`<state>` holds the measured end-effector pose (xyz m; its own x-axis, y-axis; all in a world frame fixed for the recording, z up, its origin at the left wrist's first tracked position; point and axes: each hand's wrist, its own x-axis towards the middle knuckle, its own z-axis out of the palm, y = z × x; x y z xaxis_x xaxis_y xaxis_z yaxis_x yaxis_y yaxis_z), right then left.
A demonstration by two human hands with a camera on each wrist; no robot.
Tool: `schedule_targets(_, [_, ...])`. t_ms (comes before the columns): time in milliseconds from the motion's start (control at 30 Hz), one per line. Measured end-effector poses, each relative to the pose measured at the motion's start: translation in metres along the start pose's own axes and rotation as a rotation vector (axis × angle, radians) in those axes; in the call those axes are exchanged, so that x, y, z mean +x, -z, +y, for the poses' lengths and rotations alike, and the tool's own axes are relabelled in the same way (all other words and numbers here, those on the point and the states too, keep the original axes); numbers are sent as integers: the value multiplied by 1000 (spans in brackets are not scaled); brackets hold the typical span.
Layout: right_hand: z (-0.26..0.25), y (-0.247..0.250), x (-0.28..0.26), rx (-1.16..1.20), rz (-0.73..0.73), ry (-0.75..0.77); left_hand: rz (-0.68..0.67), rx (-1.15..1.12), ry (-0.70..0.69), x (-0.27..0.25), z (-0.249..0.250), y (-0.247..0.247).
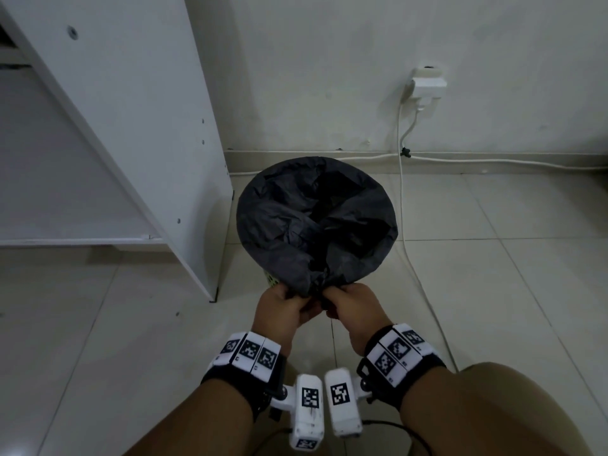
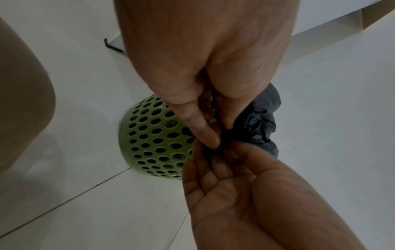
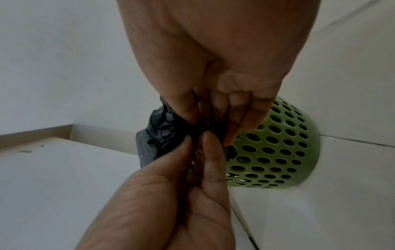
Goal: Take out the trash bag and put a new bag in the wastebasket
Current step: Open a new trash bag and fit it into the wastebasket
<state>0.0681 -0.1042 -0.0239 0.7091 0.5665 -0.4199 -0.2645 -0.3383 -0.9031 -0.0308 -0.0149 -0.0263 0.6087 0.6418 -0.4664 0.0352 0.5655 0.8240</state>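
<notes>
Crinkled black plastic trash bag (image 1: 316, 218) lines my round green wastebasket (image 2: 149, 138), its wall punched with oval holes, standing on glossy floor tiles right of a white shelf panel (image 1: 131, 126), while my left hand (image 1: 279, 307) and right hand (image 1: 348, 307) pinch its gathered near edge together.

Both arms reached forward and down, close together, with the wrists almost side by side. The left hand (image 1: 281, 306) and the right hand (image 1: 350, 306) met in the middle, nearly touching. On each hand the thumb and fingers (image 2: 203, 133) were bent and pinched shut on a bunched bit of the black trash bag (image 1: 316, 218). The backs of the hands faced up in the head view. A strap with black and white squares went around each wrist.
</notes>
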Motion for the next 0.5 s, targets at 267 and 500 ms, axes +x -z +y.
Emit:
schedule_targets(267, [0,5,-3,5,-88,18,22,29,55,0,2,0])
schedule_targets(500, [-13,11,3,-559,-208,366,24,91,18,5,7,4])
